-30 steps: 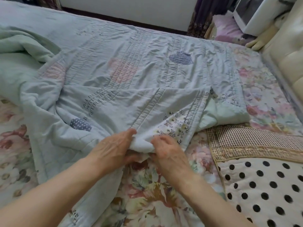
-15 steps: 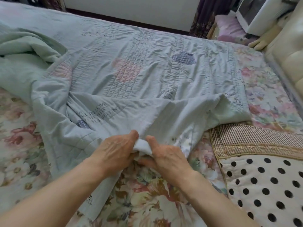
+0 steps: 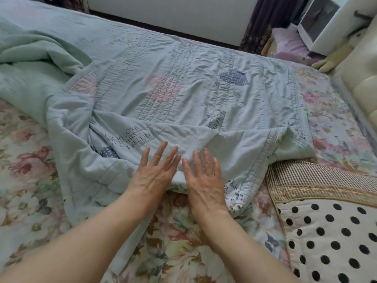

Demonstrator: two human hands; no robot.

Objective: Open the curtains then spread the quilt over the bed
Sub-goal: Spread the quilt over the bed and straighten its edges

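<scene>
1. The quilt point(image 3: 163, 94), pale blue, covers the upper and centre frame, bunched at upper left over the floral bed point(image 3: 26, 180).
2. Left hand point(image 3: 153, 172), lower centre, lies flat on the quilt's near edge, fingers spread, gripping nothing.
3. Right hand point(image 3: 204, 180), just beside it, likewise flat with fingers splayed.
4. A polka-dot pillow point(image 3: 330, 237) fills the lower right.

A pale blue quilt point(image 3: 183, 103) is marked with pink and dotted navy patches and dark lettering. The bed sheet point(image 3: 26, 172) is printed with pink flowers; the cream pillow point(image 3: 334, 237) is spotted black.
</scene>
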